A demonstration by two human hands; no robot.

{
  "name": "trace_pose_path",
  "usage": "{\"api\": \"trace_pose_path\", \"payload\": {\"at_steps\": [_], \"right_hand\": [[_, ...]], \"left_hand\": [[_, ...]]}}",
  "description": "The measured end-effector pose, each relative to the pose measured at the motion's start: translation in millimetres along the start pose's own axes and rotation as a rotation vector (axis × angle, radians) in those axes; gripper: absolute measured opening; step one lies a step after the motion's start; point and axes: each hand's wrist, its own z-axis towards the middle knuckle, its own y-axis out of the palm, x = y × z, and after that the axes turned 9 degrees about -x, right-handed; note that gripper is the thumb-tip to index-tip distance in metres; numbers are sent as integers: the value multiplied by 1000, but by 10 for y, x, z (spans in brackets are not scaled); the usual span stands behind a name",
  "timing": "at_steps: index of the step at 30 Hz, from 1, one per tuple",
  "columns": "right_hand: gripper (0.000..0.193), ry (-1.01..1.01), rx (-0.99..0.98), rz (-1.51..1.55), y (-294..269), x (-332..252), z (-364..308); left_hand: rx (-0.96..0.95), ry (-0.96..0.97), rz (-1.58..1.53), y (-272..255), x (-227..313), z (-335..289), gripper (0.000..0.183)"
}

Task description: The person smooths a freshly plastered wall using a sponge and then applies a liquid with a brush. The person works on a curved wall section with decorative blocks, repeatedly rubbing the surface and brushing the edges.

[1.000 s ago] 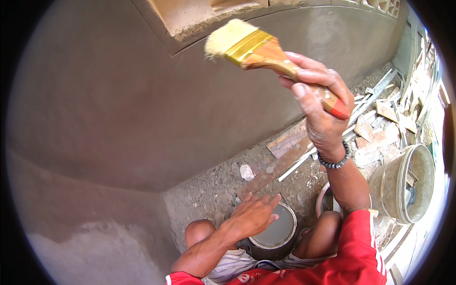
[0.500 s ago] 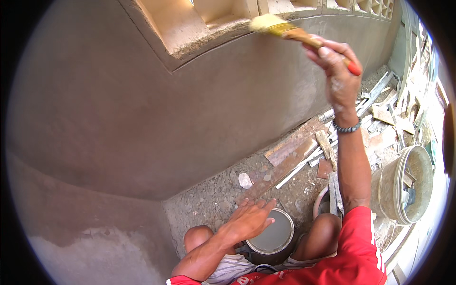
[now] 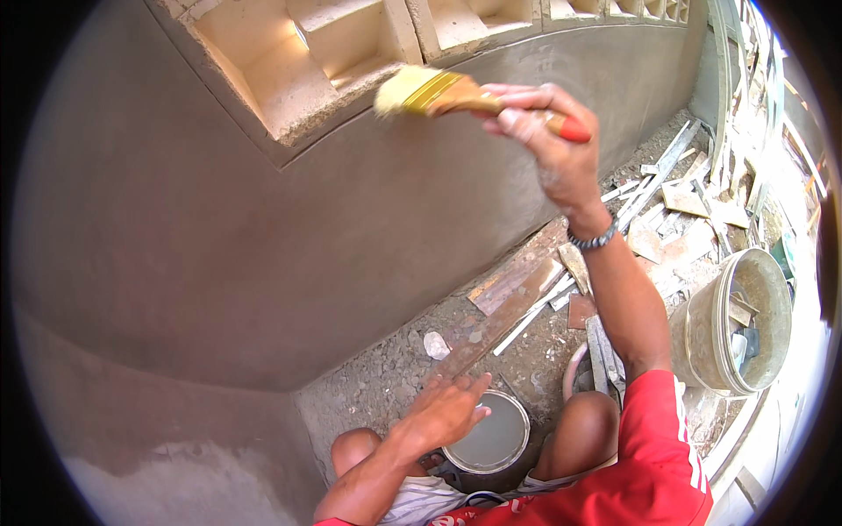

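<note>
My right hand [image 3: 561,145] is raised and closed around the wooden handle of a wide paintbrush [image 3: 430,91] with pale bristles and a red handle end. Its bristles point left, at the upper part of the grey plastered wall [image 3: 351,237], just below the beige ventilation blocks [image 3: 338,53]. Whether they touch the wall I cannot tell. Low down, my left hand [image 3: 443,410] is open with its fingers spread, holding nothing. It hovers by the rim of a bucket [image 3: 495,434] of greyish liquid that stands between my knees.
At the right a large dirty white bucket [image 3: 737,324] lies tilted with scraps inside. Broken tiles and strips [image 3: 667,202] litter the ground along the wall. A flat board [image 3: 509,316] and a white stone chunk [image 3: 436,345] lie nearer. A lower wall meets at the left.
My right hand has carried the paintbrush left and slightly down along the wall's top edge. The view has shifted a little. My left hand remains spread by the bucket.
</note>
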Motion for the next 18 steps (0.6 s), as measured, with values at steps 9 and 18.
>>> {"api": "trace_pose_path", "payload": {"at_steps": [9,18], "right_hand": [[18,-18,427,-99,-1145,-132,252],[16,59,123,-26,-520,-23,259]], "left_hand": [[-27,-22,-33,-58,5,-87,55],[16,6,21,75,-7,-18,54]]}}
